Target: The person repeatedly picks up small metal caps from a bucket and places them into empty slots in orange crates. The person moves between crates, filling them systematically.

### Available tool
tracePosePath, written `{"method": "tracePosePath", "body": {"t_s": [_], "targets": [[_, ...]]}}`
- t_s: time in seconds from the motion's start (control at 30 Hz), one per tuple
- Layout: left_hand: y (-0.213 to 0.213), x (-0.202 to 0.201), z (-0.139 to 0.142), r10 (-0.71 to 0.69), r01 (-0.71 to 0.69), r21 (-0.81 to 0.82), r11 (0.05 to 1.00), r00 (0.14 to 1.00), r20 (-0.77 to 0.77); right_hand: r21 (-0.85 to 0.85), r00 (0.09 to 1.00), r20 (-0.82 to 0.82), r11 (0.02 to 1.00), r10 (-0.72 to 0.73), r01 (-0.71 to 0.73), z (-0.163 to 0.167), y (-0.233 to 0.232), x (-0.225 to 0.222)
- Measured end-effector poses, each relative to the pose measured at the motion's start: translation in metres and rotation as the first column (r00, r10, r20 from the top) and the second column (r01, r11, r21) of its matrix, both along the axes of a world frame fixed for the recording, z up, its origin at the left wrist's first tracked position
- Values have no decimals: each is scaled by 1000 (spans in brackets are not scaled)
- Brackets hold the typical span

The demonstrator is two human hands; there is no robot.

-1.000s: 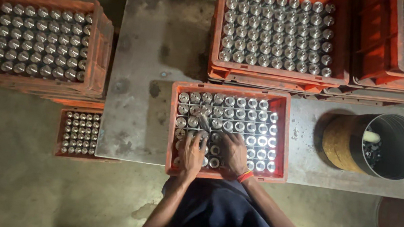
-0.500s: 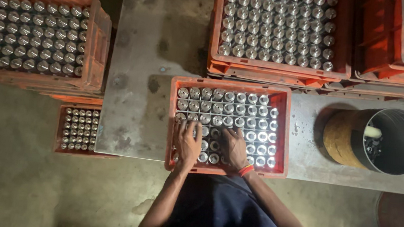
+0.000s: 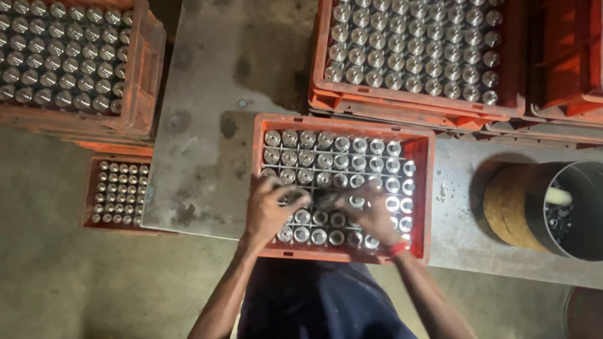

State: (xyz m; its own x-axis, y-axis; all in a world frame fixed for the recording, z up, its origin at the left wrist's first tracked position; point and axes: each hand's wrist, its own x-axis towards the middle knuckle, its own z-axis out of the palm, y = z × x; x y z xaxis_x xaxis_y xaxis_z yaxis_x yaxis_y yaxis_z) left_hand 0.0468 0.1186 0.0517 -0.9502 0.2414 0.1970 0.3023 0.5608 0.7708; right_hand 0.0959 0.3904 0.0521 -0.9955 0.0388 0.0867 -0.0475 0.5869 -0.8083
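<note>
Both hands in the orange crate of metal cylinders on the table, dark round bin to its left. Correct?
Not quite. The head view shows the dark round bin to the right of the orange crate, not the left. Left hand and right hand are in that crate.

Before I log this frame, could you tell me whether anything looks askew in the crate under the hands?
One metal cylinder by the left hand lies tilted across the rows in the orange crate; the others stand upright.
</note>
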Motion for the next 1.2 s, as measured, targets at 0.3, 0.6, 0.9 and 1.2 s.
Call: {"method": "tracePosePath", "body": {"t_s": [0.3,0.6,0.9,1.2], "targets": [[26,30,12,77,-84,13,996,960,268,-389,880,412,829,-234,402,-35,-53,40],[2,67,-9,-98,80,136,987,987,130,109,996,-59,992,-63,69,25,-61,43],[25,49,-32,-64,90,-420,903,995,76,291,963,-38,925,266,-244,-6,-58,33],[-4,38,-29,27,-335,375,864,777,629,-654,724,686,372,-75,658,16,-1,35]]}}
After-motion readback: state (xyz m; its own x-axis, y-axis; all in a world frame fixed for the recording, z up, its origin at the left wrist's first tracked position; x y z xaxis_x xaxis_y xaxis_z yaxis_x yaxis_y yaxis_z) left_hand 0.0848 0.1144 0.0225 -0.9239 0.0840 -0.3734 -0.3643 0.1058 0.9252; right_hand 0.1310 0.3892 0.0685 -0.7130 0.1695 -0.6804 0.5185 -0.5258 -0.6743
